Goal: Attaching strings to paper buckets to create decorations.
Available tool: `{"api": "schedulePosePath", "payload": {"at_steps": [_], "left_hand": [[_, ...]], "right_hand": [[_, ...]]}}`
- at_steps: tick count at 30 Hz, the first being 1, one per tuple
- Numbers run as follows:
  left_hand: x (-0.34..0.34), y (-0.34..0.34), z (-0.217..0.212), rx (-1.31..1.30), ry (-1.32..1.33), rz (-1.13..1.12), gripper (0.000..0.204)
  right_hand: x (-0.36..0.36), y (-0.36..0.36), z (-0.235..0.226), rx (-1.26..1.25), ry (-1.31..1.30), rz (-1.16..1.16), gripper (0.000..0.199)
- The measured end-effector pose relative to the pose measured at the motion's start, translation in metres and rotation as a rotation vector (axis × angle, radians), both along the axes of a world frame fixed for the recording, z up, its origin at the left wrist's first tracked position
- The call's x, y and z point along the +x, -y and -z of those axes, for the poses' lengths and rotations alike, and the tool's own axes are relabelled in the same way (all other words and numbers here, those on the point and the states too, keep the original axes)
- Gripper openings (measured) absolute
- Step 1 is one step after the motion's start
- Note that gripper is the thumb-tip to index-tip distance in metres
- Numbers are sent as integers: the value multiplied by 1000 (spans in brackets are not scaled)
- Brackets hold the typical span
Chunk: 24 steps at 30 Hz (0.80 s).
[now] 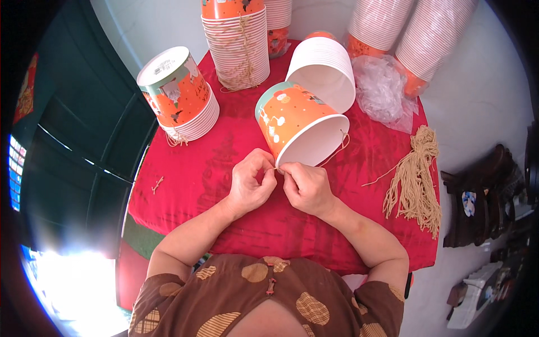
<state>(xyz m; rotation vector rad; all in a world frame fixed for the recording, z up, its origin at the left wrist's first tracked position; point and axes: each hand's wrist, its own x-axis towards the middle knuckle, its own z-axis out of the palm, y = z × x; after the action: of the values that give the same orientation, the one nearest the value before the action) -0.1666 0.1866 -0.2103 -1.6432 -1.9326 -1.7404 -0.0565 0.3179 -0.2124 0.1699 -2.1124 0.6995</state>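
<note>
An orange paper bucket (292, 115) with a green base band lies tilted on its side, its white mouth facing me. A thin tan string (340, 145) passes through the right side of its rim and hangs down toward my right hand. At the lower left of the rim, my left hand (252, 178) pinches the string between thumb and forefinger. My right hand (306, 185) is closed right beside it, fingertips pressed at the same spot on the rim. The fingers mostly cover the string there. Behind the bucket lies a nested stack of white-rimmed buckets (320, 70).
A red cloth (185, 196) covers the table. A short bucket stack (179, 92) stands upside down at left, a taller strung stack (234, 50) behind. At right are a tan string bundle (418, 174), crumpled clear plastic (384, 90) and wrapped bucket stacks (435, 36).
</note>
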Motion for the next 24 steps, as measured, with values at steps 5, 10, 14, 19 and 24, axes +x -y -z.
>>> {"api": "schedulePosePath", "payload": {"at_steps": [5, 10, 14, 19, 24], "left_hand": [[0, -1, 1, -8, 3, -14, 16], [1, -1, 2, -1, -49, -54, 18], [2, -2, 0, -5, -44, -57, 19], [2, -2, 1, -45, -52, -54, 18], [5, -1, 0, -85, -41, -52, 17]], "right_hand": [[0, 0, -2, 9, 12, -14, 22], [0, 0, -3, -17, 36, -19, 23], [-1, -2, -2, -46, 58, -20, 24], [-2, -4, 1, -169, 136, -78, 22], [-5, -5, -2, -236, 137, -121, 15]]}}
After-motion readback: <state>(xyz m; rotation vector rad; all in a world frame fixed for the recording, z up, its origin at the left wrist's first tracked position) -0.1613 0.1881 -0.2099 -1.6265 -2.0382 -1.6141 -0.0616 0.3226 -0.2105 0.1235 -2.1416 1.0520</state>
